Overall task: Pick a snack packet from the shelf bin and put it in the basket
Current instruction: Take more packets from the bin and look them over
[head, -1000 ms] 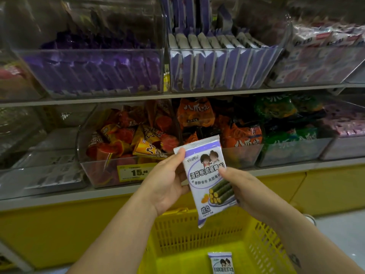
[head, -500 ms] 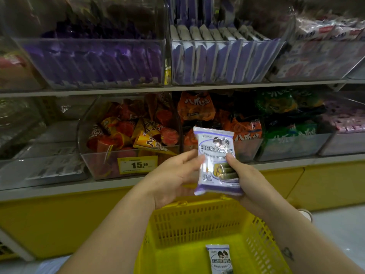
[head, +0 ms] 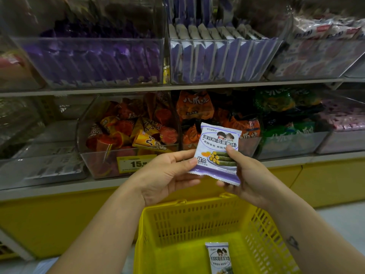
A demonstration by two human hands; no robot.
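Shop shelf [head: 59,187] with clear bins [head: 94,62] behind. Left hand [head: 167,175] and right hand [head: 250,178] each pinch the snack packet [head: 217,143] by its side edges, upright, above the yellow basket [head: 197,220]. Second packet [head: 220,258] lies on basket floor.

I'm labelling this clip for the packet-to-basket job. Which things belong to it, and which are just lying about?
Job: snack packet, held by left hand and right hand; yellow basket; packet in basket; bin of purple-and-white packets.
Lying about: cone snacks; price tag; green packets; dark purple packets.
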